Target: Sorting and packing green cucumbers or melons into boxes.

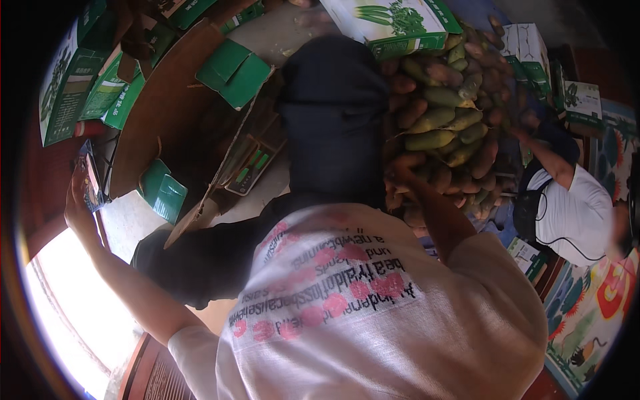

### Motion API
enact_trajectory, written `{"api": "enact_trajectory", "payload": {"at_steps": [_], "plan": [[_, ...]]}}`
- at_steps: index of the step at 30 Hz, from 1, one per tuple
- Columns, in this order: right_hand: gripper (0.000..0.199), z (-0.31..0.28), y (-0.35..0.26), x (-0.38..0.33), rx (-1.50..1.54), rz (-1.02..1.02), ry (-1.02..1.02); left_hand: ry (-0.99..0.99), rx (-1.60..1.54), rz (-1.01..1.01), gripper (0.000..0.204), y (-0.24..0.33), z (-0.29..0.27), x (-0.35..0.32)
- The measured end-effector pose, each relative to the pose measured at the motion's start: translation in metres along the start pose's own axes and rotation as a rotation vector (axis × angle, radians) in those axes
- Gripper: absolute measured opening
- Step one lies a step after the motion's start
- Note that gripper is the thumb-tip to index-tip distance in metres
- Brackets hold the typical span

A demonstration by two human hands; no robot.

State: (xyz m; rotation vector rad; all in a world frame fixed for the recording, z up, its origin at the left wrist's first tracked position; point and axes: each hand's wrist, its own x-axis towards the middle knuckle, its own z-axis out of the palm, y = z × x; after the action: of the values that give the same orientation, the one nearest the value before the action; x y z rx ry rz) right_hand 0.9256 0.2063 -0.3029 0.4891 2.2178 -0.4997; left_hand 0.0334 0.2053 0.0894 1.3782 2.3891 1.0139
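- Mangoes (447, 120), green, yellow and reddish, lie heaped in one big pile to the upper right. They are probably kept together so that either worker can reach them.
- Right hand (402, 177) rests at the near edge of that pile, touching the fruit. Its forearm runs up from the white shirt (373, 320), bent at the elbow. The fingers blur into the mangoes, so I cannot tell whether they are spread or closed on one.
- Left hand (79, 203) is stretched far out to the left, arm nearly straight. The fingers are curled around the edge of what looks like a phone (88, 180), held upright, likely so the screen faces the person.
- Dark cloth (333, 113) hangs in the middle and hides the ground beneath.
- Green-and-white boxes (400, 23) ring the pile, and a brown cardboard sheet (167, 107) lies to the left.
- Another person's arm (553, 157) reaches towards the mangoes from the right.
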Motion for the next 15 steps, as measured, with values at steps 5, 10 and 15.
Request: {"api": "enact_trajectory", "payload": {"at_steps": [5, 10, 15], "plan": [[0.035, -0.078, 0.021, 0.018, 0.9, 0.669, 0.406, 0.012, 0.236, 0.08, 0.037, -0.02, -0.058, -0.052], [0.05, -0.091, 0.051, 0.027, 1.117, 0.976, 0.687, -0.037, 0.482, -0.177, 0.032, -0.059, -0.101, -0.112], [0.052, -0.065, 0.094, 0.006, 1.718, 1.683, 0.817, -0.076, 0.389, -0.209, 0.031, -0.121, -0.093, -0.151]]}}
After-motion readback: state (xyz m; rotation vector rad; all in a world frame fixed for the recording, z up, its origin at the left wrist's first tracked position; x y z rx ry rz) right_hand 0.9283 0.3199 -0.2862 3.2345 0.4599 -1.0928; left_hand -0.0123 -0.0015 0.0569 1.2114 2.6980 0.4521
